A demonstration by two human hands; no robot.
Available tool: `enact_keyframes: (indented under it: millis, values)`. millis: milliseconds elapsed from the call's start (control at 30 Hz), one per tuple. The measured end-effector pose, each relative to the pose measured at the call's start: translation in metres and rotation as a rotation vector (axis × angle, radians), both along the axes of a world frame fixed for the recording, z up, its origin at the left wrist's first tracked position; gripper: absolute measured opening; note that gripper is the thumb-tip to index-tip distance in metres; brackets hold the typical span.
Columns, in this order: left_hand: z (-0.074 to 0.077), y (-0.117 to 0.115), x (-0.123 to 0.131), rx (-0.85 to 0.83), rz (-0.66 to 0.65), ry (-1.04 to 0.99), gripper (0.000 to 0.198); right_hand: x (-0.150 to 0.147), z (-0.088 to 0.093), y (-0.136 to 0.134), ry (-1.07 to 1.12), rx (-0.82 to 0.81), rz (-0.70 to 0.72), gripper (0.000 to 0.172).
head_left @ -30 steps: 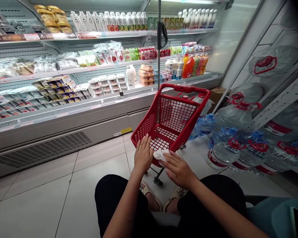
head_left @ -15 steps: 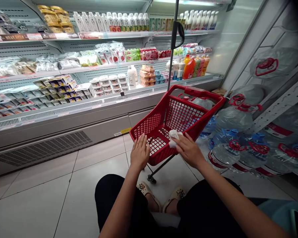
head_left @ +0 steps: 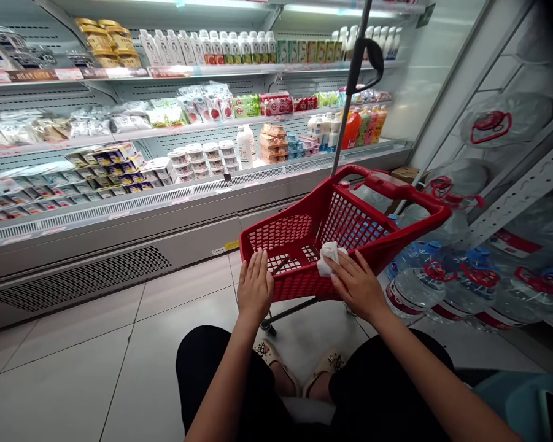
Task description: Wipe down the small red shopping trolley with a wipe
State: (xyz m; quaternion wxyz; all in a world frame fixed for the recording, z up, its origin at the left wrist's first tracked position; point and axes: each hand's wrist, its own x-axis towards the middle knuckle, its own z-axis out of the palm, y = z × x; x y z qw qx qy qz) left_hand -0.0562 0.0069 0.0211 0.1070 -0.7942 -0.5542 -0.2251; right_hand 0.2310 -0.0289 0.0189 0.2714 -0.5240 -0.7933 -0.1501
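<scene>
A small red plastic shopping cart [head_left: 304, 284] with lattice sides stands in front of me, its long pole rising behind. My left hand [head_left: 255, 288] lies against the cart's near left corner, fingers stretched out and close together. On the rim nearest me, my right hand [head_left: 356, 283] presses a crumpled white tissue [head_left: 330, 259]. Part of the tissue is hidden under the fingers.
A chilled display case [head_left: 202, 230] with stocked shelves runs across the back. Large water bottles [head_left: 412, 291] with red handles crowd a rack on the right. Below the cart are a caster wheel [head_left: 267, 329] and pale floor tiles [head_left: 175, 307].
The cart has turned, its handle end and pole swinging to the right. My right hand and the tissue have moved slightly right along the rim. My left hand has shifted a little left.
</scene>
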Motion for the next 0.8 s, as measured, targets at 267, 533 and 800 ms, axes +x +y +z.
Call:
enact_keyframes:
  millis: [267,533,800]
  values:
    - [0.0,-0.023,0.041,0.03,-0.142,0.103,0.059,-0.053,-0.013,-0.008,-0.054,-0.005,0.083,0.06]
    - [0.011,-0.02,0.021,0.032,-0.16,0.085,0.056,0.048,0.009,-0.034,-0.068,0.099,-0.18,0.058]
    - [0.005,-0.023,0.082,0.064,-0.287,0.047,0.06,0.007,0.008,-0.031,-0.057,0.065,-0.129,0.051]
